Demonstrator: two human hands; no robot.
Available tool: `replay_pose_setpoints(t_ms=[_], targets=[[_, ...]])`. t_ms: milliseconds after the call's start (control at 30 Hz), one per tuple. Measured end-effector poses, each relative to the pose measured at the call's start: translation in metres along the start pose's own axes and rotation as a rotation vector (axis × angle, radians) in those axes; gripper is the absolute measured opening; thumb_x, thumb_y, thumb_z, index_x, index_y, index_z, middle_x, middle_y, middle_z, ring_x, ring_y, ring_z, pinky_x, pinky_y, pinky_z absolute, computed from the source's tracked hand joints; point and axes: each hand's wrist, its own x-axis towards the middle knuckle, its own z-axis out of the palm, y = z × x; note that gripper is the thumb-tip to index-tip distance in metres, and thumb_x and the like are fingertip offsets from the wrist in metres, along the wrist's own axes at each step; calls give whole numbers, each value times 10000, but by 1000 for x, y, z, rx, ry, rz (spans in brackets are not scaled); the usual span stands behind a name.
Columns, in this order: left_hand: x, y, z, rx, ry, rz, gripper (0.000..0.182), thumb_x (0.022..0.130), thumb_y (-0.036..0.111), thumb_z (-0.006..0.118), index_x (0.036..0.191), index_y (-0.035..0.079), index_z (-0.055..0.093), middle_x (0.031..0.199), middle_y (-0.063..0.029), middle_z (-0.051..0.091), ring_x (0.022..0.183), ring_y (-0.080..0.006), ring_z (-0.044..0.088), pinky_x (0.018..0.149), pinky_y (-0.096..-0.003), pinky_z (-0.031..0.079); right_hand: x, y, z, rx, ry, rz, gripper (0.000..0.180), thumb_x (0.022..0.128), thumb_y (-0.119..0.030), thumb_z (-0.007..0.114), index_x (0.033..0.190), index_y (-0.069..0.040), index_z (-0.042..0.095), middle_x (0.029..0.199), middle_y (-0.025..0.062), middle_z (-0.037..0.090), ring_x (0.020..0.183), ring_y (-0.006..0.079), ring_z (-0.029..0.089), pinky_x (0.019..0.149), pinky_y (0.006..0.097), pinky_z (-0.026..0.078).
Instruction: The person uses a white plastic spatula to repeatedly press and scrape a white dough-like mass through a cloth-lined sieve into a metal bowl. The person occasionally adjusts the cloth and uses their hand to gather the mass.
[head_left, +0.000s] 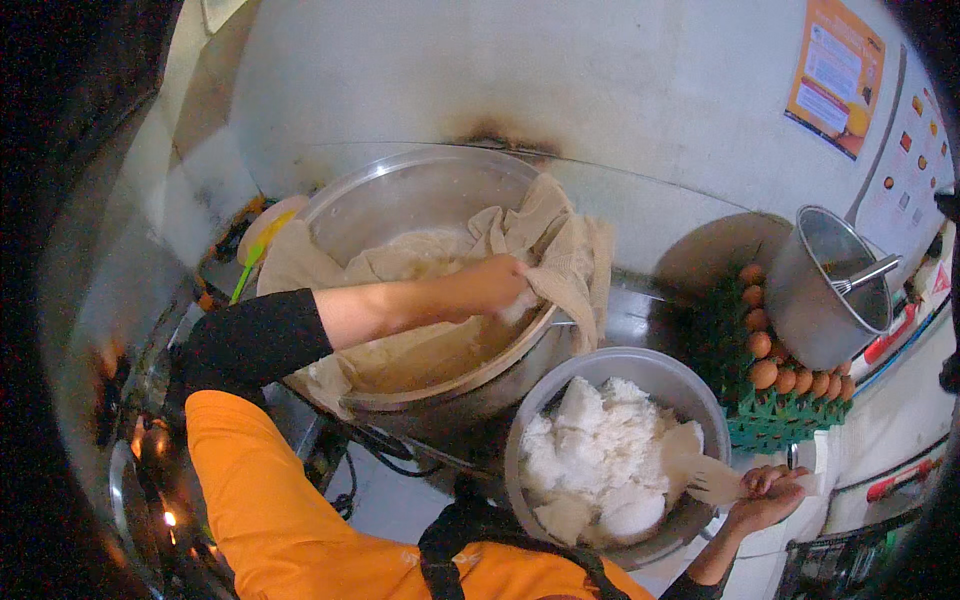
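Observation:
My left hand (499, 285) reaches over a large metal pot (450, 386), its fingers closed on a beige mesh cloth (559, 277) that lines the pot and hangs over its rim. Something white, blurred, shows just below that hand. My right hand (769, 495) grips the handle of a pale slotted spatula (709, 478) at the right side of a round metal pot (517, 442). This smaller pot stands in front of me and holds a heap of white, clumped food (600, 450), with the spatula's head over its right part.
Brown eggs (763, 373) sit in stacked green trays (787, 420) to the right. A metal pot (802, 300) with a whisk (866, 275) tilts beside them. A green-handled utensil (251, 262) lies left of the large pot. The wall (450, 75) rises behind, bearing a printed poster (836, 79).

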Motion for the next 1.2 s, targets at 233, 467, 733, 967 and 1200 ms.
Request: replay_pose_setpoints(t_ms=[233, 467, 733, 967, 1200], targets=[[42, -44, -66, -549, 125, 204, 223, 859, 194, 394, 935, 40, 536, 863, -111, 561, 742, -247, 529, 643, -385, 466, -11, 1, 2, -27, 71, -96, 361, 889, -440, 349, 1029, -117, 423, 504, -5, 343, 401, 99, 311, 386, 226, 292], [69, -85, -287, -572, 641, 211, 196, 843, 125, 394, 905, -5, 527, 897, -121, 547, 796, -260, 546, 708, -425, 478, -13, -8, -39, 40, -17, -2, 377, 832, -448, 428, 1020, -131, 506, 766, 32, 495, 609, 157, 452, 575, 286, 381], [63, -77, -321, -1471, 743, 239, 161, 865, 133, 386, 810, 22, 488, 758, -70, 492, 612, -198, 463, 569, -357, 443, -26, -14, -25, -351, 308, -340, 414, 899, -377, 356, 1119, -40, 453, 658, 33, 439, 534, 101, 324, 480, 230, 272], [84, 17, -223, -1289, 139, 289, 177, 875, 109, 391, 802, 3, 513, 709, -72, 546, 617, -175, 558, 612, -302, 514, -19, -23, -58, -1006, 74, -830, 454, 905, -364, 365, 1156, 13, 404, 1039, 147, 496, 796, 206, 553, 694, 311, 474], [94, -74, -277, -121, 751, 509, 235, 706, 130, 580, 893, -7, 615, 869, -121, 624, 761, -222, 592, 681, -323, 471, -42, -40, -26, -572, 16, -414, 440, 888, -398, 381, 1123, -26, 389, 725, 43, 486, 562, 125, 460, 493, 248, 391]])
